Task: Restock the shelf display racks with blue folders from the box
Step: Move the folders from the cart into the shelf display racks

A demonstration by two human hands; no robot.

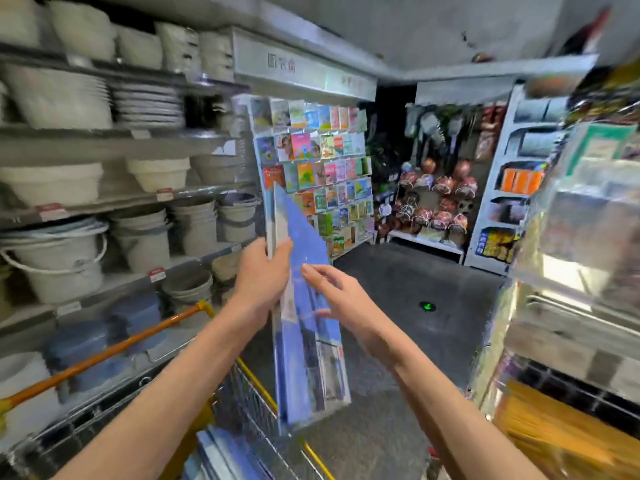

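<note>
Your left hand (263, 276) grips the blue folders (302, 370), long axis upright, over the cart's (257, 382) rim; your right hand (334, 291), fingers straight, touches their face; display rack (313, 157) dead ahead.

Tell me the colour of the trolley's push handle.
The trolley handle is orange with a yellow end; the head view shows it.

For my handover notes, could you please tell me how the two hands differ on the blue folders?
The left hand grips the blue folders at their edge, thumb curled round; the right hand touches their face with straight fingers. The left hand sits higher than the right hand. Both are bare.
</note>
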